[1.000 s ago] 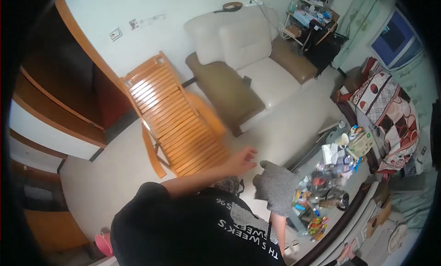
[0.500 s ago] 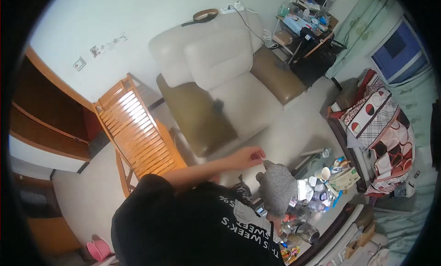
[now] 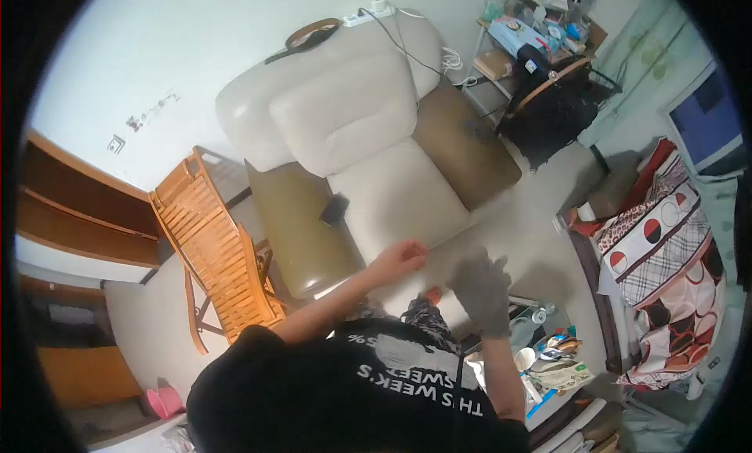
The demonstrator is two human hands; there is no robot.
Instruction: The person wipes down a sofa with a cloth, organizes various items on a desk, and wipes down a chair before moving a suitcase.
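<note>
Sofa, upper centre. Grey cloth, right of centre, already covers my right hand, not yet set down; I cannot tell that grip. Left hand, centre: bare, released, fingers loosely curled.

Wears a black short-sleeved T-shirt, printed with white lettering, "THIS WEEK'S", "SWEET" and "5%", beside a pale grey patch. Also wears dark-and-light patterned trousers, perhaps camouflage, though too small to tell.
</note>
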